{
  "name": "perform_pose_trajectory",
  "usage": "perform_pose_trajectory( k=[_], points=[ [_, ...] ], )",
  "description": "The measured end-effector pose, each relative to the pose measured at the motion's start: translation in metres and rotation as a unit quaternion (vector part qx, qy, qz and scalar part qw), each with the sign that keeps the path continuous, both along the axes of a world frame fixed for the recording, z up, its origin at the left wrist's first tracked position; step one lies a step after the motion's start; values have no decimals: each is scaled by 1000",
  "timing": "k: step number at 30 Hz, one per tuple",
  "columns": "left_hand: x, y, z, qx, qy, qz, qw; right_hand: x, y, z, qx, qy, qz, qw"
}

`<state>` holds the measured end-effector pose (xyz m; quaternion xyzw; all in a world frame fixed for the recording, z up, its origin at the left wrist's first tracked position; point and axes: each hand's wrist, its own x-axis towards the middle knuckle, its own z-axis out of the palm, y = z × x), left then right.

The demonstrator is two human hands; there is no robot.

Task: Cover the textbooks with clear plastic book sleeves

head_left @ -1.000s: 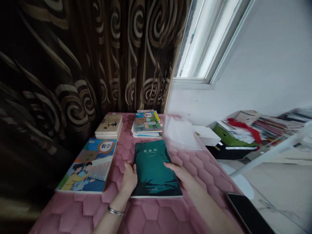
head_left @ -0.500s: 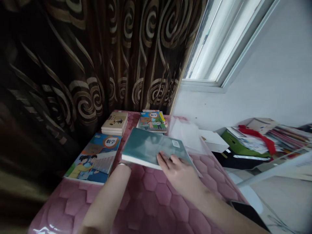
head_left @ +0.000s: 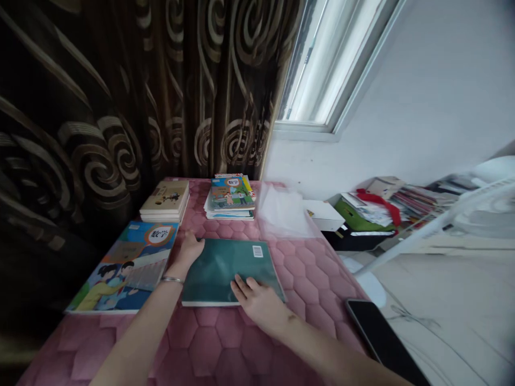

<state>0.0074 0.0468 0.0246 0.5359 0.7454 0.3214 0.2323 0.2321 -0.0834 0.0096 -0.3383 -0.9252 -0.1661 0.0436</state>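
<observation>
A dark green book (head_left: 229, 268) with a white barcode label lies flat on the pink padded table cover (head_left: 209, 348). At its far left corner is my left hand (head_left: 191, 251), closed round the edge, with some fingers hidden. My right hand (head_left: 257, 300) rests on the near right part of the cover, its fingers stretched out. Just left of the green book lies a blue illustrated textbook (head_left: 132, 262). Behind that textbook is a stack of tan books (head_left: 167, 201).
A pile of books (head_left: 231, 195) stands at the back, beside clear plastic sheeting (head_left: 284, 212). A white box (head_left: 324, 214) sits by the right edge. At the near right lies a black phone (head_left: 382, 338). A patterned curtain (head_left: 173, 80) hangs along the left and back.
The green book has come down from a raised, tilted position to lie flat on the table. My left hand has emerged from beneath it at its left edge. The view has shifted right.
</observation>
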Motion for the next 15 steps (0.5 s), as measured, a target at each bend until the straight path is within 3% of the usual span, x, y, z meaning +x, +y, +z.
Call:
perform_pose_trajectory(
  k=[2,3,5,7,10,15],
  points=[
    [12,-15,0,42,84,-33,995,3,-2,3,-5,7,2,1000],
    [18,-23,-1,74,155,-82,982,5,-3,3,-9,11,3,1000],
    [28,-39,-6,116,266,-206,935,7,-5,3,-17,20,1,1000],
    [35,-50,-14,111,314,-287,898,9,-9,3,-27,23,-7,999],
    [38,-53,-22,89,329,-306,889,14,-16,3,-54,38,-21,998],
    [41,-55,-19,99,344,-301,884,25,-24,-5,-78,75,-10,994]
  ],
)
